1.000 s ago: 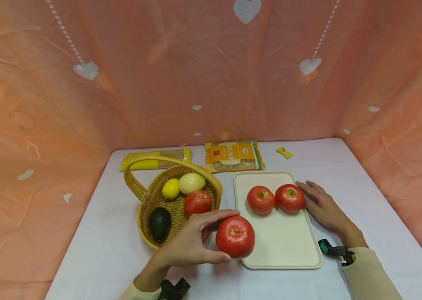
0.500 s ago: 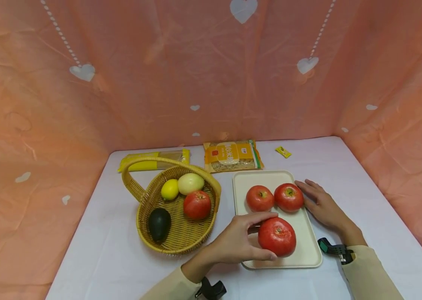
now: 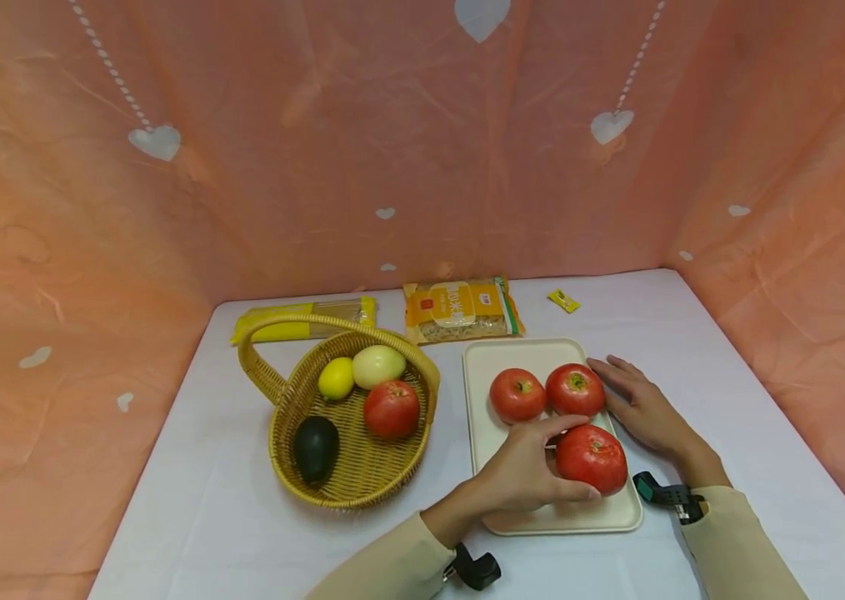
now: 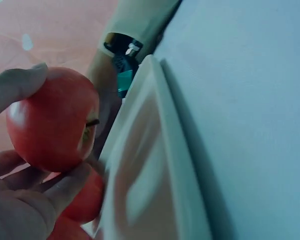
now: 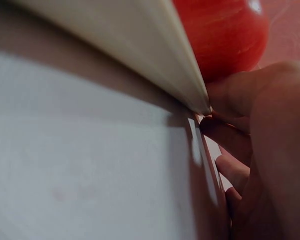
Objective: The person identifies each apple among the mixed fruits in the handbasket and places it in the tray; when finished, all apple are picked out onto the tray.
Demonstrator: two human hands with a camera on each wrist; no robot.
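My left hand (image 3: pixel 523 467) holds a red apple (image 3: pixel 592 460) between thumb and fingers over the near right part of a cream tray (image 3: pixel 535 508). In the left wrist view this apple (image 4: pixel 55 120) shows its stem, and the tray's rim (image 4: pixel 162 120) runs beside it. Two more apples sit side by side at the tray's far end, a left one (image 3: pixel 517 396) and a right one (image 3: pixel 575 389). My right hand (image 3: pixel 643 408) lies at the tray's right edge with fingers extended, close beside the right apple. Its fingers (image 5: pixel 229 95) show at the rim in the right wrist view.
A yellow wicker basket (image 3: pixel 280 475) with a tall handle stands left of the tray. Inside are a lemon (image 3: pixel 336 379), a pale oval fruit (image 3: pixel 379 367), an apple (image 3: pixel 392 410) and a dark avocado (image 3: pixel 316 450). Behind lie a noodle pack (image 3: pixel 340 312), an orange-yellow food bag (image 3: pixel 460 311) and a yellow sachet (image 3: pixel 563 301).
My left hand has carried the apple rightward from beside the basket to over the tray's right side. My right hand has stayed at the tray's edge.
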